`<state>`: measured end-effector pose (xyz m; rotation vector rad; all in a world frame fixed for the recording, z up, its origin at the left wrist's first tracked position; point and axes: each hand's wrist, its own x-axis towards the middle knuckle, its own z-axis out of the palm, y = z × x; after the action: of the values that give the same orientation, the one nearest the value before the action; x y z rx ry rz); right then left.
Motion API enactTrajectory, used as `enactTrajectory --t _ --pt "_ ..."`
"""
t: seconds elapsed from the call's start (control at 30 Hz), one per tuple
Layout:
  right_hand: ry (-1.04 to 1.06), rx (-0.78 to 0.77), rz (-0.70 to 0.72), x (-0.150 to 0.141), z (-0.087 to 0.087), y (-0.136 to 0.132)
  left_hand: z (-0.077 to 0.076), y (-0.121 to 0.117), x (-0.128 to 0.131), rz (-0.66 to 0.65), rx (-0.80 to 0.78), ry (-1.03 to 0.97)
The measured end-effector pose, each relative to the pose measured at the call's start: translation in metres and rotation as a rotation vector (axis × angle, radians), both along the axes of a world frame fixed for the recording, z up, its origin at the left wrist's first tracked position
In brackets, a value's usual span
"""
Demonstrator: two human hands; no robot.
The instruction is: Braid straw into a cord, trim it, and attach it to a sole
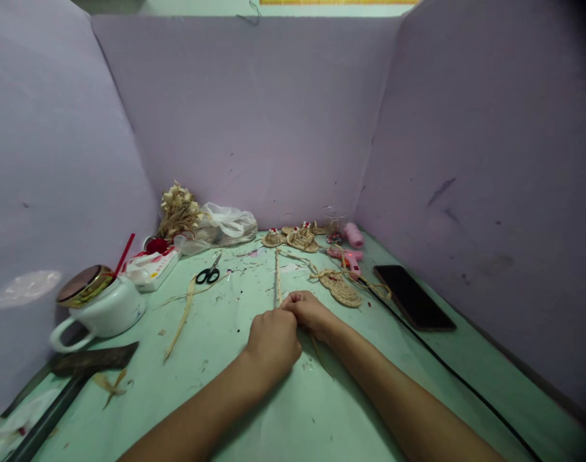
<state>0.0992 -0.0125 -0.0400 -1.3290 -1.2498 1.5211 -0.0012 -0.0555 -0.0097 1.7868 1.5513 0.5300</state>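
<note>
Both of my hands meet at the middle of the green table. My left hand (pixel 276 337) is closed in a fist around a thin straw-coloured cord (pixel 277 279), which runs straight away from me over the tabletop. Thumb and fingers of my right hand (pixel 308 311) pinch the same cord just beyond the left fist. A loose strand hangs out below the hands toward me. Just right of the cord lies a flat coiled piece (pixel 340 289) of similar cord, a long strand trailing from it. The fingers hide the gripped stretch of cord.
A pink glue gun (pixel 351 262), its black cable, and a phone (pixel 413 298) lie at right. Small woven hats (pixel 301 239) and a pink spool (pixel 353 235) stand behind. Leftward are scissors (pixel 209 273), a white mug (pixel 113 311), a hammer (pixel 93 360), a plastic bag (pixel 230 223) and dried flowers (pixel 177 208).
</note>
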Motion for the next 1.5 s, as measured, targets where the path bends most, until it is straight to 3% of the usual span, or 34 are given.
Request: enactTrajectory --t 0.1,0.17,0.2,0.3,0.43,0.53,0.8,1.0,1.33,1.5 --pt "0.02 -0.01 0.039 0.002 0.001 0.0 0.012 0.014 -0.011 -0.016 0.013 0.071" --pt "0.029 -0.016 0.074 0.004 0.002 0.0 0.019 0.028 -0.02 0.091 -0.177 -0.124" --pt "0.033 -0.016 0.088 0.005 0.002 0.0 0.02 0.035 -0.025 0.125 -0.194 -0.175" --pt "0.038 -0.011 0.119 0.007 0.003 0.001 0.015 0.047 -0.03 0.166 -0.297 -0.296" --pt "0.026 0.02 0.162 0.008 0.004 0.001 0.002 0.049 -0.027 0.092 -0.517 -0.433" --pt "-0.014 0.06 0.185 0.009 0.005 0.0 -0.001 0.051 -0.027 0.064 -0.597 -0.5" --pt "-0.314 0.246 0.193 0.016 0.005 0.004 -0.004 0.051 -0.025 0.121 -0.473 -0.388" --pt "-0.656 0.382 0.032 0.015 0.019 -0.008 -0.004 0.046 -0.016 0.187 -0.368 -0.311" --pt "-0.956 0.493 0.157 0.007 0.036 -0.021 -0.014 0.049 -0.025 0.175 -0.475 -0.362" --pt "-1.177 0.613 0.12 -0.006 0.041 -0.034 -0.013 0.05 -0.029 0.134 -0.483 -0.41"
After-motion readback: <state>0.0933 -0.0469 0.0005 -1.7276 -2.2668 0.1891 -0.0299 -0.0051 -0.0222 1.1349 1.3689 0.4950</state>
